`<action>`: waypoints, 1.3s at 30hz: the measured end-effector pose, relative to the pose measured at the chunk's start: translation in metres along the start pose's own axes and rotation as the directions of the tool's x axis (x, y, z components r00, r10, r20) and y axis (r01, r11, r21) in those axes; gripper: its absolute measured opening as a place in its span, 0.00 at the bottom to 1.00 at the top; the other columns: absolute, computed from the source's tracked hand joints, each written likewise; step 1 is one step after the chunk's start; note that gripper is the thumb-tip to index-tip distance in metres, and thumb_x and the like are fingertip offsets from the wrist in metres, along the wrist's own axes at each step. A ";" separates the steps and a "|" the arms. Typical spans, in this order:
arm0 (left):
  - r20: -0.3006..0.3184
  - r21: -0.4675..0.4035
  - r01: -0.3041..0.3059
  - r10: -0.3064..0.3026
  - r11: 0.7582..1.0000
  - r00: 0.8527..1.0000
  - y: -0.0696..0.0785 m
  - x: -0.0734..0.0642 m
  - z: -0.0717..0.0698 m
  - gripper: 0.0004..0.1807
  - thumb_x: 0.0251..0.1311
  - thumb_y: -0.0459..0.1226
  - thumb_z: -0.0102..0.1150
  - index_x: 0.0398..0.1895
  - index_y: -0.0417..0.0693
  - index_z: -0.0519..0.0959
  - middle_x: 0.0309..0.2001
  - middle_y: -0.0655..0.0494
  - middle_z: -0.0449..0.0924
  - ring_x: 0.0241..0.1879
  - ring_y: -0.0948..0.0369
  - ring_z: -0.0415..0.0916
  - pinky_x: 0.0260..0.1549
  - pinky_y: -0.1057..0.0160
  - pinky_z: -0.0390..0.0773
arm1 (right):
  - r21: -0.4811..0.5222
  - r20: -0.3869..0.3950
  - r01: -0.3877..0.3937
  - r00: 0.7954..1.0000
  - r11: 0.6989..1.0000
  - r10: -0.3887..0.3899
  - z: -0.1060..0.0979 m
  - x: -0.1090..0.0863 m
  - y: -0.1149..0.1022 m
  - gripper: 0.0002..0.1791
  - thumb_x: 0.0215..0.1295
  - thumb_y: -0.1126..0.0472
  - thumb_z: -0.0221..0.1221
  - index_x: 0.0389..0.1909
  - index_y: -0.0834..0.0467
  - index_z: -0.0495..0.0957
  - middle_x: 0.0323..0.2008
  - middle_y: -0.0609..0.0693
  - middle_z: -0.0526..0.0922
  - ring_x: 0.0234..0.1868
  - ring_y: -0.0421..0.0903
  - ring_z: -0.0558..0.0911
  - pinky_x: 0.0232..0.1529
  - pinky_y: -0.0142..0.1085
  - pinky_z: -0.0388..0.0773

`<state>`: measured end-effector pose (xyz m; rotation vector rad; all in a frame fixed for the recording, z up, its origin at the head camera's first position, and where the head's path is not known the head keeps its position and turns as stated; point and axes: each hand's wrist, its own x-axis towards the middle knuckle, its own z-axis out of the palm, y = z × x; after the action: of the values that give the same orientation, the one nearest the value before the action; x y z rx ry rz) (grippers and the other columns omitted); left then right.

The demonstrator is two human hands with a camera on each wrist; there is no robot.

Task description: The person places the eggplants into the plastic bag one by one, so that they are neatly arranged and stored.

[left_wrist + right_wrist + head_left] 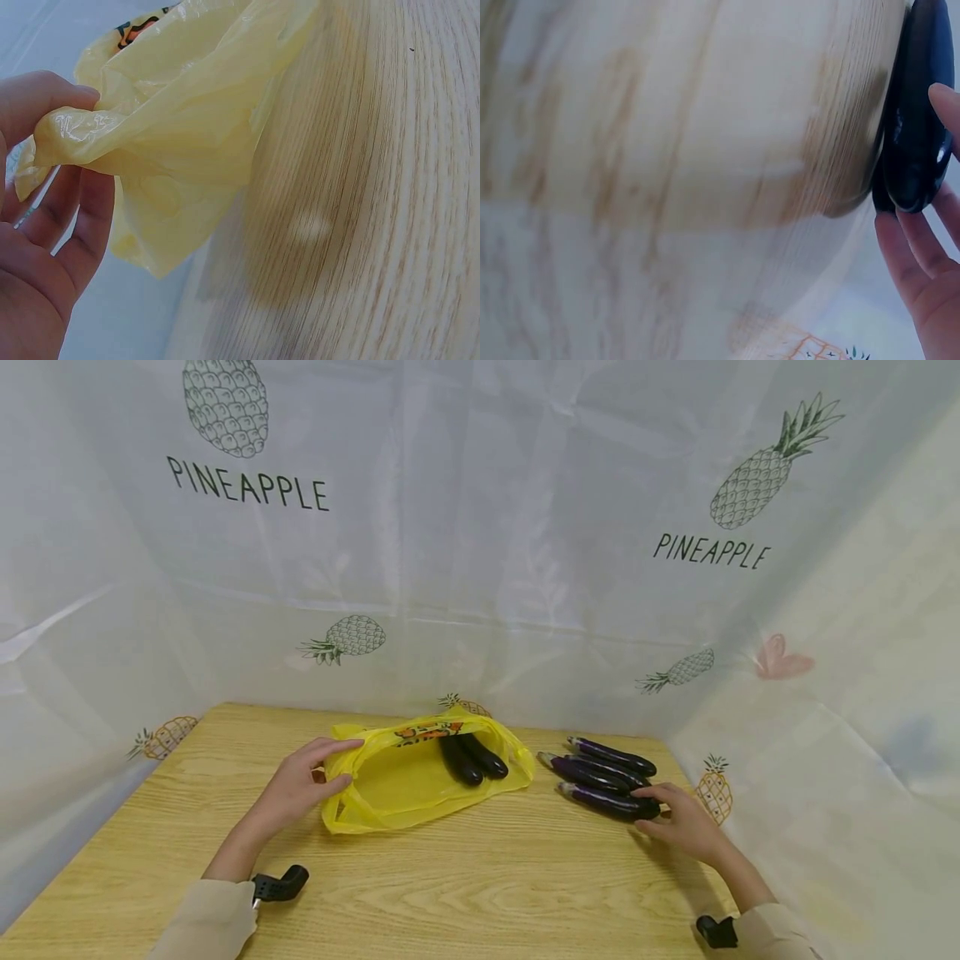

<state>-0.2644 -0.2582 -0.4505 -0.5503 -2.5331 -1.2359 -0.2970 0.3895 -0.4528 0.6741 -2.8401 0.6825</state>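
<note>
Beige sleeves [206,918] enter at the bottom edge; left hand [300,782] pinches the yellow bag [401,781], centre-left, apparently keeping its mouth open; right hand [686,823] grips the nearest eggplant [603,802], right of centre.

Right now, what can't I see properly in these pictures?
Far ends of the two bagged eggplants: hidden by the yellow bag in the head view.
What the bag's print shows: too small and squashed in the head view; cut off by the top edge in the left wrist view.
Top of the left big pineapple drawing: cut off by the head view's upper edge.
Table's near edge: below the head view's bottom edge.
</note>
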 end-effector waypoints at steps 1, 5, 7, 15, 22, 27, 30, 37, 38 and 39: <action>0.002 -0.001 -0.001 0.001 1.000 1.000 -0.001 0.000 0.000 0.30 0.69 0.33 0.70 0.73 0.55 0.78 0.57 0.53 0.80 0.38 0.60 0.69 0.32 0.65 0.74 | 0.009 0.007 -0.001 1.000 1.000 0.001 0.000 0.000 0.000 0.27 0.66 0.57 0.74 0.64 0.60 0.81 0.63 0.65 0.79 0.57 0.65 0.81 0.47 0.48 0.86; 0.004 -0.002 0.008 -0.008 1.000 1.000 -0.002 0.001 0.001 0.30 0.68 0.32 0.70 0.73 0.56 0.78 0.56 0.55 0.80 0.37 0.61 0.69 0.32 0.65 0.74 | 0.035 0.026 -0.009 1.000 0.999 0.008 -0.001 0.000 -0.001 0.25 0.67 0.59 0.74 0.63 0.60 0.82 0.61 0.63 0.81 0.57 0.65 0.82 0.46 0.43 0.87; 0.003 -0.002 0.009 -0.009 1.000 1.000 -0.002 0.001 0.002 0.31 0.68 0.32 0.70 0.73 0.56 0.78 0.56 0.54 0.80 0.37 0.61 0.69 0.31 0.65 0.74 | 0.050 0.028 -0.006 1.000 0.999 0.005 -0.001 0.000 -0.002 0.24 0.66 0.60 0.74 0.61 0.59 0.84 0.59 0.61 0.82 0.57 0.65 0.82 0.45 0.41 0.87; 0.004 -0.005 -0.002 0.002 1.000 1.000 -0.002 0.001 0.001 0.31 0.68 0.31 0.71 0.73 0.55 0.78 0.56 0.54 0.80 0.36 0.61 0.69 0.31 0.66 0.74 | 0.065 0.062 0.016 0.998 0.998 -0.020 -0.003 0.000 -0.006 0.22 0.67 0.60 0.73 0.60 0.59 0.84 0.57 0.60 0.84 0.51 0.59 0.84 0.45 0.41 0.87; -0.007 0.000 -0.013 0.013 1.000 1.000 -0.002 0.001 0.002 0.31 0.67 0.31 0.71 0.73 0.54 0.78 0.56 0.54 0.80 0.37 0.62 0.69 0.31 0.66 0.74 | 0.080 0.086 -0.005 0.996 0.997 -0.002 -0.005 0.000 -0.008 0.22 0.67 0.60 0.73 0.61 0.59 0.84 0.58 0.60 0.84 0.52 0.60 0.84 0.45 0.40 0.87; -0.009 0.009 -0.018 0.018 1.000 1.000 -0.002 0.001 0.002 0.31 0.67 0.31 0.71 0.72 0.53 0.79 0.57 0.52 0.80 0.36 0.62 0.69 0.30 0.66 0.74 | 0.102 0.123 -0.026 0.992 0.994 0.013 -0.007 -0.001 -0.012 0.23 0.68 0.60 0.73 0.62 0.60 0.83 0.60 0.62 0.84 0.54 0.62 0.84 0.46 0.41 0.86; -0.004 0.006 -0.012 0.012 1.000 1.000 -0.003 0.001 0.003 0.31 0.67 0.31 0.71 0.73 0.54 0.78 0.58 0.52 0.80 0.36 0.62 0.69 0.30 0.66 0.74 | 0.116 0.141 -0.030 0.990 0.993 0.013 -0.008 -0.001 -0.013 0.23 0.68 0.60 0.72 0.62 0.60 0.82 0.60 0.62 0.83 0.54 0.63 0.84 0.46 0.40 0.86; -0.002 -0.004 -0.009 0.009 1.000 1.000 -0.002 0.001 0.002 0.31 0.67 0.30 0.71 0.73 0.53 0.78 0.60 0.51 0.80 0.36 0.62 0.69 0.30 0.66 0.74 | 0.119 0.172 -0.023 0.985 0.993 0.002 -0.008 0.000 -0.012 0.25 0.69 0.59 0.72 0.64 0.60 0.81 0.60 0.62 0.84 0.54 0.62 0.84 0.46 0.39 0.86; -0.001 -0.004 -0.008 0.008 1.000 1.000 -0.002 0.001 0.002 0.31 0.67 0.30 0.71 0.73 0.52 0.78 0.60 0.50 0.80 0.36 0.62 0.69 0.30 0.66 0.74 | 0.119 0.177 -0.021 0.984 0.993 0.000 -0.008 0.000 -0.011 0.25 0.69 0.58 0.72 0.64 0.61 0.81 0.60 0.62 0.84 0.53 0.62 0.84 0.46 0.39 0.86; -0.003 -0.006 -0.006 0.006 1.000 1.000 -0.001 0.000 0.002 0.31 0.67 0.30 0.71 0.73 0.52 0.78 0.60 0.50 0.80 0.36 0.61 0.69 0.30 0.66 0.74 | 0.119 0.181 -0.016 0.983 0.993 -0.006 -0.007 0.000 -0.010 0.25 0.69 0.58 0.72 0.64 0.61 0.81 0.60 0.63 0.84 0.53 0.62 0.84 0.47 0.39 0.86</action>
<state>-0.2654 -0.2569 -0.4524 -0.5568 -2.5245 -1.2410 -0.2923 0.3844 -0.4422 0.7854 -2.9848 0.8399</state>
